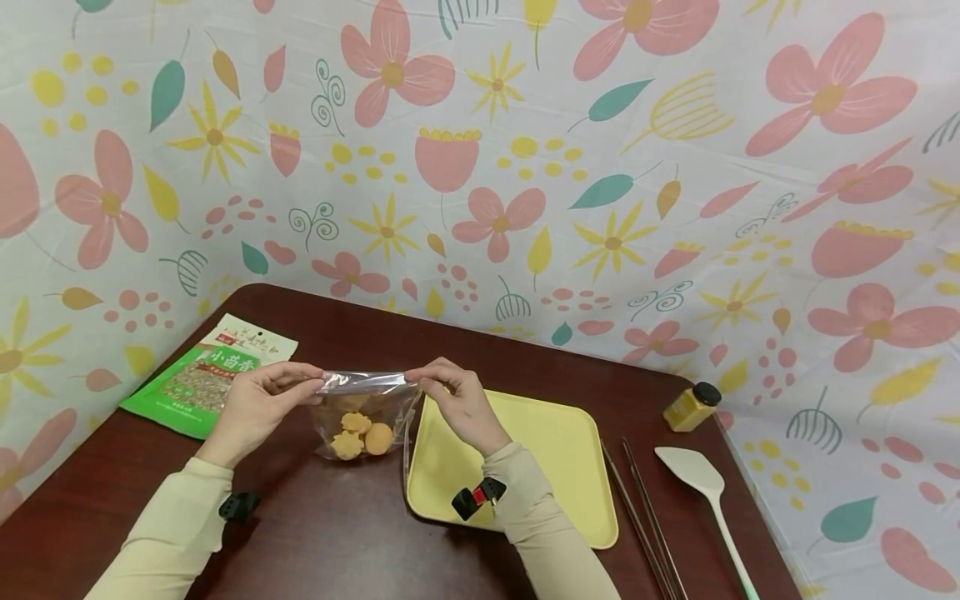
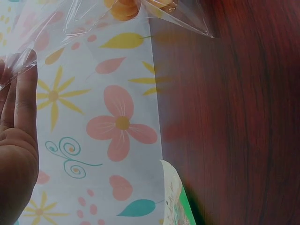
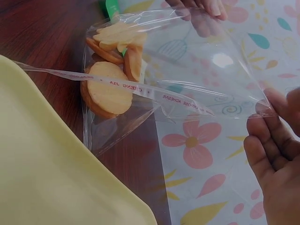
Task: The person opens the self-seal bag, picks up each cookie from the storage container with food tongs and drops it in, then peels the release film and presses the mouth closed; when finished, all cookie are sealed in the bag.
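Observation:
A clear plastic bag (image 1: 330,421) hangs upright between my hands, its top edge stretched flat. Several pale yellow cookies (image 1: 362,433) lie in the bottom, some round and some flower-shaped; the right wrist view shows a round cookie (image 3: 110,89) close up. My left hand (image 1: 258,404) pinches the bag's upper left corner, while my right hand (image 1: 463,406) pinches the upper right one. A narrow printed strip (image 3: 112,83) dangles across the front of the bag in the right wrist view, running down toward the tray's edge. The left wrist view shows only part of the left hand (image 2: 21,108).
Right of the bag lies a yellow tray (image 1: 555,467). Beyond it are metal chopsticks (image 1: 645,517), a white spatula (image 1: 697,479) and a black-capped spice jar (image 1: 692,408). A green seasoning packet (image 1: 187,392) lies at left on the dark wooden table (image 1: 322,533), before a floral cloth.

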A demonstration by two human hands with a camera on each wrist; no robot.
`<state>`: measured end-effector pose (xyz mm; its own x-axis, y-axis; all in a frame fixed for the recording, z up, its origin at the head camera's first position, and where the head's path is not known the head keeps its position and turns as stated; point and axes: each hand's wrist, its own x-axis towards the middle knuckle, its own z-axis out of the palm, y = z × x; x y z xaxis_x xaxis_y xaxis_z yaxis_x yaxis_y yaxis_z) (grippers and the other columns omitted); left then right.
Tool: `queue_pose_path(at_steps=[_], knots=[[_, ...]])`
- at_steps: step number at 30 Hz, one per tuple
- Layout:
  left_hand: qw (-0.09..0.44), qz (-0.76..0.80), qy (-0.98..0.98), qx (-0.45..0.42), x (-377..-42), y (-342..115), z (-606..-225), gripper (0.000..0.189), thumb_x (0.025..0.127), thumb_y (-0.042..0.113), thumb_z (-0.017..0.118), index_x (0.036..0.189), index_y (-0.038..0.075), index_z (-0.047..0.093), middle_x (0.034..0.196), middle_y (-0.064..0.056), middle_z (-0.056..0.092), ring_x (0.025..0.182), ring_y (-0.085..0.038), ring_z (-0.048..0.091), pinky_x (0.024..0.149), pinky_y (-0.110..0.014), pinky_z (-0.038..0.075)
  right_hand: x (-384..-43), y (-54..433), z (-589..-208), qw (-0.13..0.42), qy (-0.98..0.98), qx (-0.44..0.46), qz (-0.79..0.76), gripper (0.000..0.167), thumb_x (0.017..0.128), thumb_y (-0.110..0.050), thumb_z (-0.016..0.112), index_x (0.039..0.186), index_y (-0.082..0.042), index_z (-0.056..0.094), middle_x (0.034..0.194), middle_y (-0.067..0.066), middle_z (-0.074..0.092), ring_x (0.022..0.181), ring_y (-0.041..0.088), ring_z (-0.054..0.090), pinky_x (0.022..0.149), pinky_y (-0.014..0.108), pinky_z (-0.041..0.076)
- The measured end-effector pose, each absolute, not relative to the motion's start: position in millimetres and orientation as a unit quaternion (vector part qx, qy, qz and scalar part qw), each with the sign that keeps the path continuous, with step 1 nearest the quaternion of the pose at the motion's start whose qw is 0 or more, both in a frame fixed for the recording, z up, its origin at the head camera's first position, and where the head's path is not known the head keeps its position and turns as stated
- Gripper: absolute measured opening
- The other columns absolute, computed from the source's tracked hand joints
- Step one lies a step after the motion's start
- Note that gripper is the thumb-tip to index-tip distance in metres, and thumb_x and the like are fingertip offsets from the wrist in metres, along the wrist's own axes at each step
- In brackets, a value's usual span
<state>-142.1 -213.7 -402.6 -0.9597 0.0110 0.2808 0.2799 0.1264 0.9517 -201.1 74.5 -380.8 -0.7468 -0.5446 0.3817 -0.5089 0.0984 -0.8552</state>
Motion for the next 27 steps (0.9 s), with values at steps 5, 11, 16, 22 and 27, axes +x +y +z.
queue_pose_path(at_steps=[5, 11, 16, 22, 27], knots=[[0.107, -0.650, -0.747, -0.089, -142, -214, -402, 0.027, 0.092, 0.013, 0.069, 0.112, -0.005, 0.068, 0.095, -0.004, 0.074, 0.078, -0.019, 0.072, 0.072, -0.023, 0.057, -194, 73, -371, 0.012, 0.742, -0.354, -0.568, 0.025, 0.098, -0.014, 0.061, 0.112, 0.004, 0.069, 0.103, 0.012, 0.065, 0.098, 0.021, 0.059, 0.078, 0.035, 0.048], [0.119, -0.657, -0.737, -0.103, -143, -213, -404, 0.024, 0.092, 0.012, 0.068, 0.110, -0.004, 0.069, 0.097, -0.006, 0.074, 0.081, -0.020, 0.072, 0.074, -0.025, 0.057, -197, 69, -376, -0.024, 0.767, -0.339, -0.544, 0.018, 0.092, -0.007, 0.067, 0.108, 0.001, 0.072, 0.100, 0.013, 0.067, 0.090, 0.022, 0.061, 0.071, 0.029, 0.049], [0.147, -0.661, -0.721, -0.145, -144, -213, -406, 0.023, 0.092, 0.003, 0.066, 0.114, -0.004, 0.067, 0.102, -0.015, 0.072, 0.086, -0.022, 0.071, 0.076, -0.028, 0.057, -210, 69, -396, -0.041, 0.772, -0.320, -0.548, 0.027, 0.090, -0.006, 0.069, 0.117, -0.007, 0.067, 0.093, 0.010, 0.066, 0.084, 0.023, 0.062, 0.076, 0.037, 0.052], [0.186, -0.634, -0.736, -0.149, -143, -211, -406, 0.030, 0.090, 0.000, 0.067, 0.120, 0.002, 0.065, 0.098, -0.016, 0.072, 0.083, -0.015, 0.071, 0.055, -0.018, 0.051, -210, 67, -401, -0.072, 0.802, -0.334, -0.490, 0.036, 0.092, -0.011, 0.066, 0.128, -0.015, 0.058, 0.091, -0.002, 0.062, 0.083, 0.011, 0.061, 0.078, 0.030, 0.053], [0.212, -0.604, -0.758, -0.126, -141, -209, -405, 0.024, 0.087, -0.002, 0.070, 0.110, 0.003, 0.069, 0.094, -0.014, 0.073, 0.057, -0.011, 0.060, 0.033, -0.029, 0.020, -206, 65, -400, -0.107, 0.827, -0.357, -0.421, 0.032, 0.095, -0.007, 0.061, 0.126, -0.010, 0.057, 0.091, -0.003, 0.060, 0.081, 0.009, 0.058, 0.068, 0.026, 0.050]])
